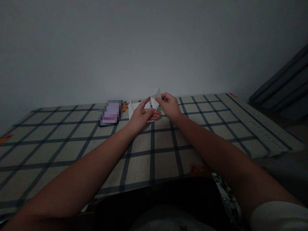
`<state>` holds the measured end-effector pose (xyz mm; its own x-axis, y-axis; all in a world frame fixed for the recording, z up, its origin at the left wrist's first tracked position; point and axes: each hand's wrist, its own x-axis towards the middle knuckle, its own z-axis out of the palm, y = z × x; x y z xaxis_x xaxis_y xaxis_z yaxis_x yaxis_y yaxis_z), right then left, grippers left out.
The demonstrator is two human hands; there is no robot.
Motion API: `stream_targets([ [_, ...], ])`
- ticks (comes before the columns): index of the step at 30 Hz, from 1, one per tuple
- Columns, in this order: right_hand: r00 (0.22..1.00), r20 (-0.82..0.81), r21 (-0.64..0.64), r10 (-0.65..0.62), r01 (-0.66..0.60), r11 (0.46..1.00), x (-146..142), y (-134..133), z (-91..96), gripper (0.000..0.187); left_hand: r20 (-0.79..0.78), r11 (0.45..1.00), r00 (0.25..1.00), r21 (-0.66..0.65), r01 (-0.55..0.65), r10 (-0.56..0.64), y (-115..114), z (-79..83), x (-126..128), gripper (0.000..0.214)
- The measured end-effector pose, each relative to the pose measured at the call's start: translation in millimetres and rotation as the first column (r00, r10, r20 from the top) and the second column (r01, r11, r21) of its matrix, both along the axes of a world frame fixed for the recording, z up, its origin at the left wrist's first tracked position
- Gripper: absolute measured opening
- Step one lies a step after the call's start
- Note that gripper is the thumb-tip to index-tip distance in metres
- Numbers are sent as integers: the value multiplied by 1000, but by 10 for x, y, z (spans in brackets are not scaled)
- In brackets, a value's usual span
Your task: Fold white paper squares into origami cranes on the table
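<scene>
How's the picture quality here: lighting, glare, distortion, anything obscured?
Head view: dim overall, darkest along the bottom edge; no strong glare on the wall. Head view: forearms look stretched toward the lower corners, as with a wide lens. Head view: coarse pixel blocks cover the phone-like device; the folded paper by the right hand is pale, its creases hard to read.

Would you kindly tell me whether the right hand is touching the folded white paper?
Touching. The head view shows the right hand holding the folded white paper, its thumb lying against the paper with no gap between.
</scene>
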<state>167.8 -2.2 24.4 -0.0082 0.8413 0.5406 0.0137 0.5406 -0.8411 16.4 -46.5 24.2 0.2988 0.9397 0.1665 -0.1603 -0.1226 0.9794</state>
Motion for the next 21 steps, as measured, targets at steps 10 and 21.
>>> stream_targets([
  [10,1000,-24,-14,7,-7,1000,3,-12,17,24,72,997,996,-46,-56,60,36,-37,9,58],
  [21,1000,16,-28,27,-26,999,-17,-11,-9,23,53,997,996,-37,-73,75,79,-70,-6,61],
])
